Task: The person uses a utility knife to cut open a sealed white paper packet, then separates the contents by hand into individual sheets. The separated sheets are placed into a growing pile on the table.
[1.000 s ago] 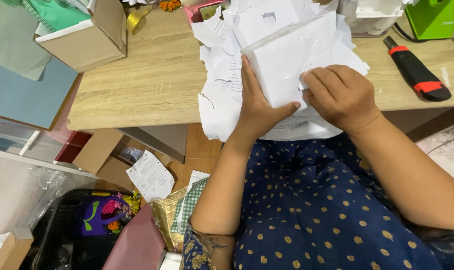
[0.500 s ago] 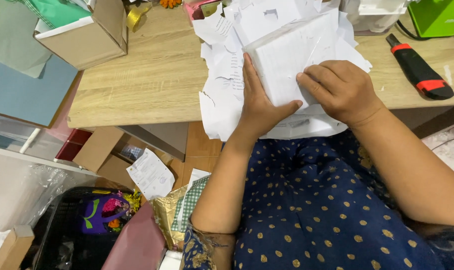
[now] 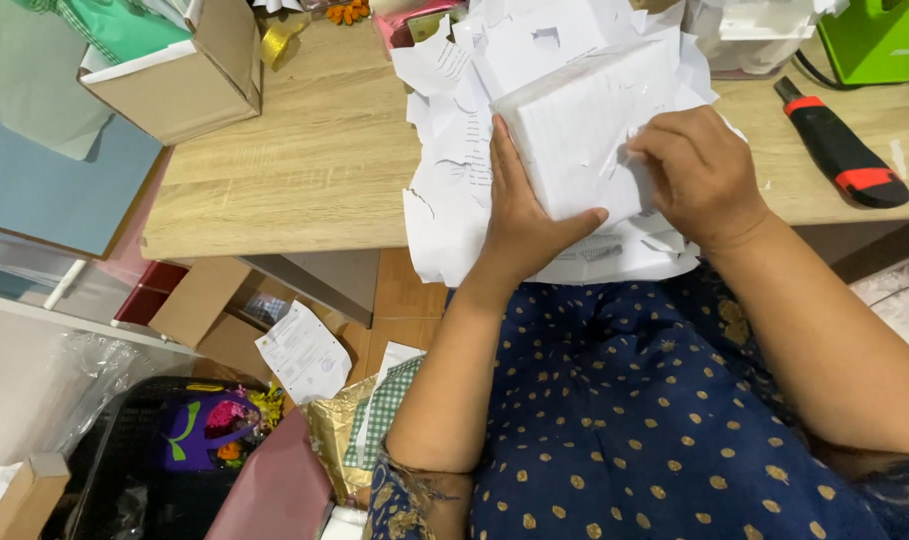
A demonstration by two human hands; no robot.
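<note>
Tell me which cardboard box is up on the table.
The open tan cardboard box at the wooden table's far left corner; the other cardboard boxes sit on the floor below.

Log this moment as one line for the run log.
left hand: holds white packet | right hand: picks at its wrap | under: torn papers, table

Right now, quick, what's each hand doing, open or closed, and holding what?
Left hand: fingers flat along the white wrapped package, thumb under its lower edge, holding it.
Right hand: fingers curled closed, pinching the package's torn wrapping.
</note>
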